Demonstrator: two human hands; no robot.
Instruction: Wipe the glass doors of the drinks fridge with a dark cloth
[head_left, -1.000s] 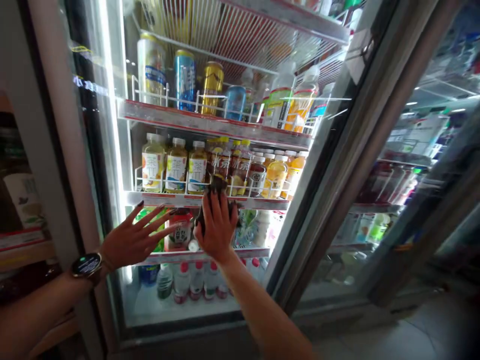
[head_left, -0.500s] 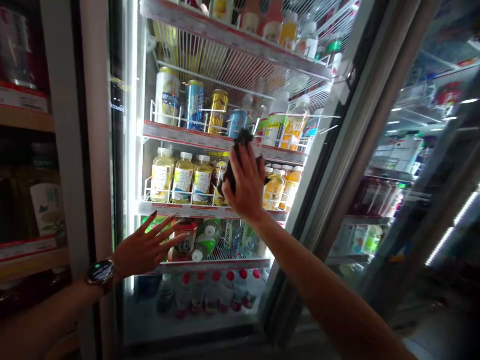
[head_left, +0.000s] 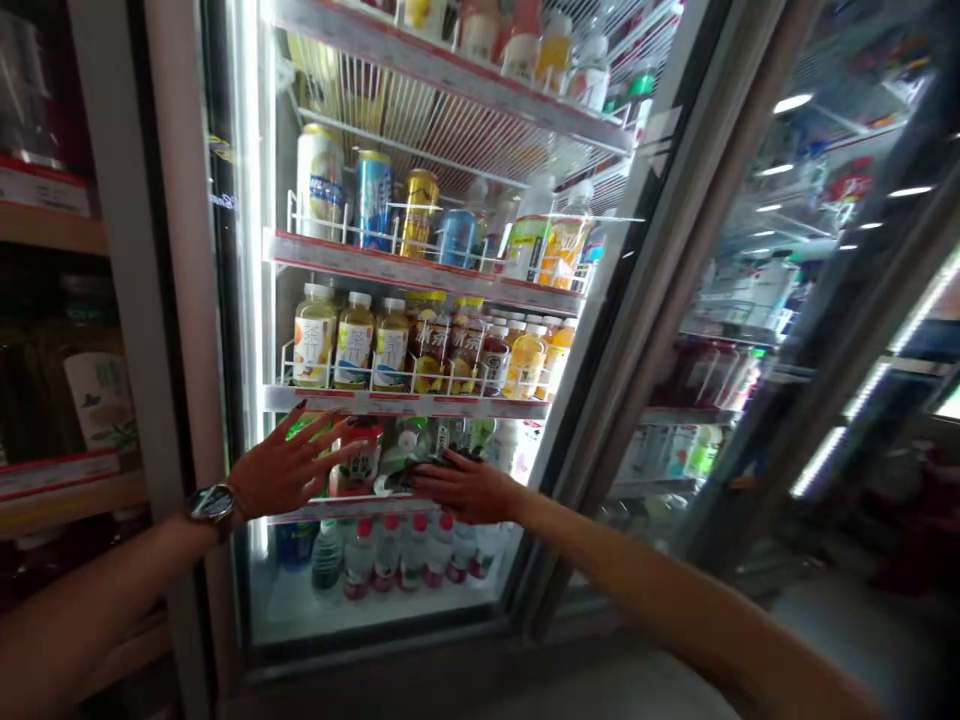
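My left hand (head_left: 276,472) is stretched out with its fingers spread, against or close to the glass door (head_left: 390,625) of a drinks cooler. A watch (head_left: 212,503) is on that wrist. My right hand (head_left: 474,490) lies sideways at the height of a lower shelf, pressing a dark cloth (head_left: 411,476) to the glass. Most of the cloth is hidden under the fingers. Behind the glass, near the hands, are a dark bottle with a red top (head_left: 355,460) and several lying bottles.
Shelves of drinks fill the cooler: cans (head_left: 373,200), tea bottles (head_left: 313,340) and red-capped bottles (head_left: 412,555) at the bottom. A metal door frame (head_left: 660,260) runs up the right side. At left stands another shelf unit (head_left: 52,235) with bottles.
My right hand has moved down with the dark cloth, from the middle shelves to a lower one, and turned sideways. My left hand stays spread in nearly the same place. The view has shifted slightly.
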